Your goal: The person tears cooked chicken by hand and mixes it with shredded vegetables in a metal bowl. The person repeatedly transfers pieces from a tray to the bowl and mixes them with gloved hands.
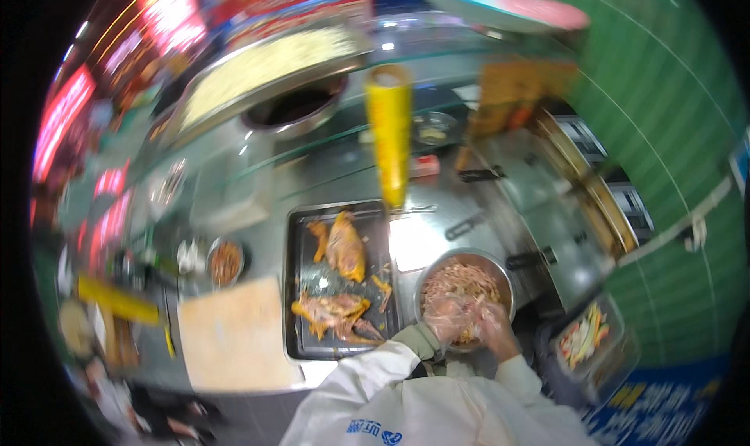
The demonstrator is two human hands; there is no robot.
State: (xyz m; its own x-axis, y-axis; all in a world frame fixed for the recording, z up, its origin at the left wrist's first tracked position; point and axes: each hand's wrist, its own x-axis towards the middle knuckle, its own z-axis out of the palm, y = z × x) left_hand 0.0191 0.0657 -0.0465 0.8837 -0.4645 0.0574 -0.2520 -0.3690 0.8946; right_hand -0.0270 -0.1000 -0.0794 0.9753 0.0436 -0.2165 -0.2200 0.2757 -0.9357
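My left hand and my right hand, both in clear plastic gloves, meet over the near side of a round metal bowl. Shredded meat fills much of it. The fingers are bent close together; glare and blur hide what is between them. Left of the bowl, a dark metal tray carries a yellow-skinned poultry piece at the back and a partly stripped carcass at the front. Small scraps lie by the tray's right side.
A pale cutting board lies left of the tray, with a small bowl of reddish-brown food behind it. A yellow roll stands upright behind the tray. Black-handled tools rest right of the bowl. A clear container of cut vegetables sits at right.
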